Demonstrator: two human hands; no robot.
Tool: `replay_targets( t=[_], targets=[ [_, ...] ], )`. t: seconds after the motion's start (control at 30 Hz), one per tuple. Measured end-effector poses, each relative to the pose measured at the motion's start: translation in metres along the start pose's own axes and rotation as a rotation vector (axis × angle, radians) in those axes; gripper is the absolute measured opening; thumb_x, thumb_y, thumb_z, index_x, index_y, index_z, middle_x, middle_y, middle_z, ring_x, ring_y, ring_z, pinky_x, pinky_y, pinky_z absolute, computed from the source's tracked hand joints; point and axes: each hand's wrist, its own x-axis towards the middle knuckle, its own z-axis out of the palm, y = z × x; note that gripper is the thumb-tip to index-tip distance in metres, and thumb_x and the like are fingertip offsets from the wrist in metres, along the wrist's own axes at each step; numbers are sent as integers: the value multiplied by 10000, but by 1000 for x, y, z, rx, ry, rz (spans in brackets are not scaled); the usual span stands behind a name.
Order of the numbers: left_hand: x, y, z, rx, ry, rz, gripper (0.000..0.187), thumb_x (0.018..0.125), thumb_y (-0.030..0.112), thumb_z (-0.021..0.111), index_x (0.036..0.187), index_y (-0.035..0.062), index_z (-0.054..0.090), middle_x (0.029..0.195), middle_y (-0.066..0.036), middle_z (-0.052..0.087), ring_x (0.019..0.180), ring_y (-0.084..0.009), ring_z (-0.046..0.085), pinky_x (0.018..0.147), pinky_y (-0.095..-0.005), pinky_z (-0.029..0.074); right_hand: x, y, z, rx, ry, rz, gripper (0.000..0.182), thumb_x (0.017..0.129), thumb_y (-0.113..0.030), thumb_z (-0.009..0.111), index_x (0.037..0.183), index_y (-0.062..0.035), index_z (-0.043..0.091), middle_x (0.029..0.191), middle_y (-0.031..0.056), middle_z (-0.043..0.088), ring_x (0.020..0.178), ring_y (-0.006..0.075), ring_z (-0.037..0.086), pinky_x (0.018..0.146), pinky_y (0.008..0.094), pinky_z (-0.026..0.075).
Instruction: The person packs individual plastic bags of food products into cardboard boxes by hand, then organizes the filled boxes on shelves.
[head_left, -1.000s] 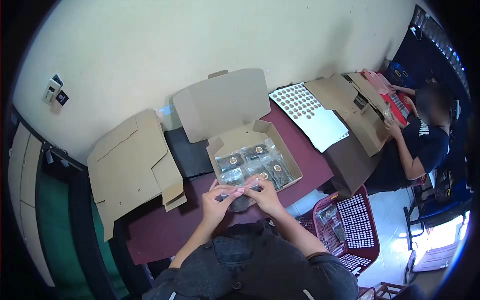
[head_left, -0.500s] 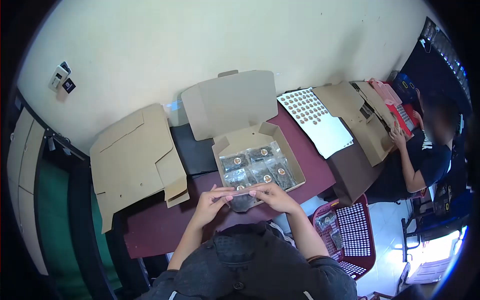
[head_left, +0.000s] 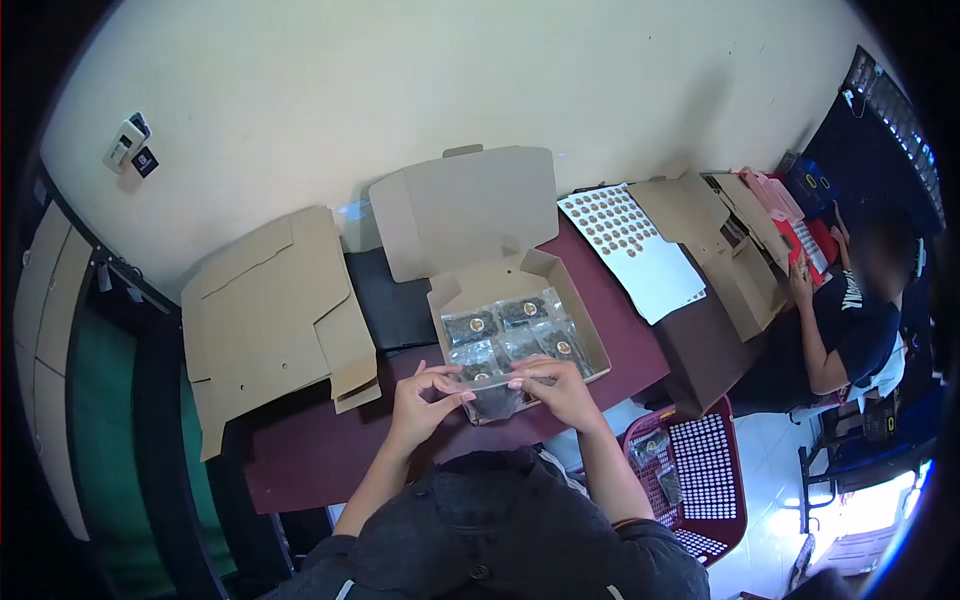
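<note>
Between both hands, a clear plastic pouch [head_left: 494,400] with dark contents hangs by its top edge over the near side of an open cardboard box [head_left: 598,352]. My left hand [head_left: 425,404] pinches the pouch's left top corner, and my right hand [head_left: 558,391] pinches the right one. Inside the box lie several similar packed pouches [head_left: 527,312] with round orange-and-white stickers. The box's lid [head_left: 465,212] stands raised against the wall. My fingers and the held pouch partly cover the nearest packed pouches.
Folded cardboard boxes [head_left: 265,310] lie left on the maroon table [head_left: 310,460]. Right of the open box rests a sticker sheet [head_left: 618,225] on white paper. A red basket [head_left: 738,480] with pouches stands below at right. Another person [head_left: 840,320] works beside more cardboard [head_left: 715,240].
The held pouch has tilted a little, and both hands have shifted slightly right while still pinching its top edge. The other person's arm and head have moved slightly.
</note>
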Motion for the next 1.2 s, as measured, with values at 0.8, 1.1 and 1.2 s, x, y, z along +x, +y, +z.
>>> replay_targets(
  t=[0.8, 1.1, 1.2],
  targets=[
    [5, -4, 2, -107, -81, -8, 108, 787, 125, 696, 797, 18, 693, 778, -63, 678, 822, -136, 610, 956, -348, 364, 2, 1, 42, 133, 103, -58, 163, 872, -127, 602, 914, 9, 681, 910, 99, 659, 896, 151, 596, 823, 277, 441],
    [4, 6, -12, 59, -299, 73, 85, 797, 94, 649, 856, 77, 707, 873, -64, 696, 888, -195, 657, 1078, -530, 199, 2, -2, 16, 101, -237, 58, 209, 848, -189, 631, 988, -47, 693, 1008, 114, 659, 994, 227, 575, 916, 346, 407],
    [1, 7, -18, 113, -380, 76, 155, 822, 69, 606, 939, 89, 706, 951, -63, 694, 942, -208, 652, 1085, -545, 178, 0, -13, 5, -44, -373, -13, 239, 885, -154, 569, 1087, -64, 659, 1092, 141, 631, 1091, 245, 528, 952, 360, 396]
  ],
)
